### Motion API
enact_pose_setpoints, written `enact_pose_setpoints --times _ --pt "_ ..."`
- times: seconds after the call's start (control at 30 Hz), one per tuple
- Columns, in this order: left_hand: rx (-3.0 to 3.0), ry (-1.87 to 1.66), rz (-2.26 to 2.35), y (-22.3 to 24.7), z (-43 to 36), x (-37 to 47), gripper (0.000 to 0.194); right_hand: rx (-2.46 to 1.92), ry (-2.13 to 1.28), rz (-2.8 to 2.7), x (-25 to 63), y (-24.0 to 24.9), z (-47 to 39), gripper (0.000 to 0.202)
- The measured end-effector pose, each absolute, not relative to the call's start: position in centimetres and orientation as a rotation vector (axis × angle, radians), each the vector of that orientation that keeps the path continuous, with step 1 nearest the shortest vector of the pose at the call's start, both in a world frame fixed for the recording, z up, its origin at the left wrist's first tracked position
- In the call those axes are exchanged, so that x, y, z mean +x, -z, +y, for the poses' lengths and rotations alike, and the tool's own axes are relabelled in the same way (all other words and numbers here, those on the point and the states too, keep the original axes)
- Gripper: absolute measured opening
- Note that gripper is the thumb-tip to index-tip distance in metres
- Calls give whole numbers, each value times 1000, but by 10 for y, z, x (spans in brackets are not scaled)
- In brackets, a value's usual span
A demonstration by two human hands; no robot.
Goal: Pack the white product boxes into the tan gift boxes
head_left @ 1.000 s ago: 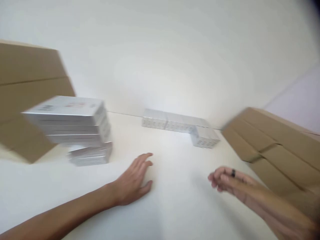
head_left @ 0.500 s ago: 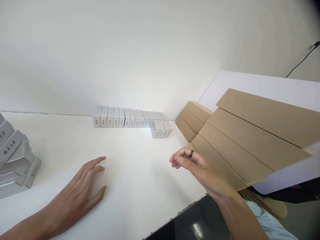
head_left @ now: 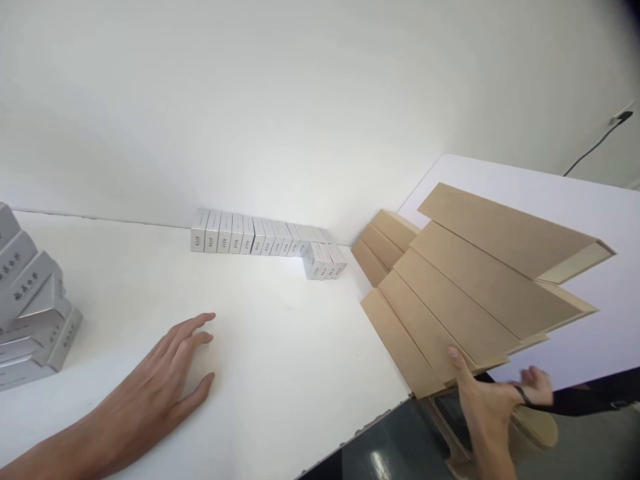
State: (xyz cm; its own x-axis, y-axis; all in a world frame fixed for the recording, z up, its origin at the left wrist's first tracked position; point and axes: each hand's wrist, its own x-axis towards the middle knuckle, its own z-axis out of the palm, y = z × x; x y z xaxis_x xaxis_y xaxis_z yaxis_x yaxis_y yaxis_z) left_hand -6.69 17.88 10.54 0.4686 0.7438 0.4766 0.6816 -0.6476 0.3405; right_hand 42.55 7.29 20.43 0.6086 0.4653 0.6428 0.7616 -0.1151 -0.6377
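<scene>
My left hand point(head_left: 150, 393) rests on the white table at the lower left, fingers spread and nothing in them. At the lower right, my right hand point(head_left: 487, 403) is by the near ends of long brown cardboard boxes point(head_left: 450, 293). Its thumb lies against a box end, while the blurred fingers, with a dark ring, point right and hold nothing visible. The brown boxes lie side by side in a staggered, fanned row. Small white boxes point(head_left: 245, 233) stand in a row along the wall, with a few more point(head_left: 325, 260) in front of its right end.
A leaning pile of white boxes point(head_left: 35, 307) is at the left edge. More brown boxes point(head_left: 383, 243) lie near the wall. Beyond them is another white surface point(head_left: 505, 177). The white table's front edge point(head_left: 370, 433) runs diagonally, with a chair point(head_left: 450, 440) below. A black cable point(head_left: 595, 145) hangs at the right.
My right hand has moved from above the table to the lower right, by the brown box ends. My left hand has hardly moved. The view has shifted slightly.
</scene>
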Motion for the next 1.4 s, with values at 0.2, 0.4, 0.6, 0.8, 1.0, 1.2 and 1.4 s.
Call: enact_pose_setpoints --times 0.2,0.4,0.6,0.8,1.0,1.2,1.4 --pt "2637 -963 1264 -99 180 -66 40 -1639 276 -1082 462 -206 89 101" --pt "2652 -1011 1266 -91 182 -66 43 -1592 285 -1098 445 -195 117 102" --pt "2647 -1009 1287 -89 182 -68 44 -1689 318 -1018 432 -188 170 108" --pt "2661 -1016 1283 -96 181 -65 39 -1750 335 -1035 432 -186 217 116" --pt "2707 -994 1295 -94 181 -64 39 -1785 335 -1077 440 -192 268 97" --pt "2786 -986 1314 -97 179 -64 44 -1797 264 -1050 437 -202 306 73" --pt "2750 -1056 1326 -102 178 -62 40 -1736 193 -1033 426 -224 283 86"
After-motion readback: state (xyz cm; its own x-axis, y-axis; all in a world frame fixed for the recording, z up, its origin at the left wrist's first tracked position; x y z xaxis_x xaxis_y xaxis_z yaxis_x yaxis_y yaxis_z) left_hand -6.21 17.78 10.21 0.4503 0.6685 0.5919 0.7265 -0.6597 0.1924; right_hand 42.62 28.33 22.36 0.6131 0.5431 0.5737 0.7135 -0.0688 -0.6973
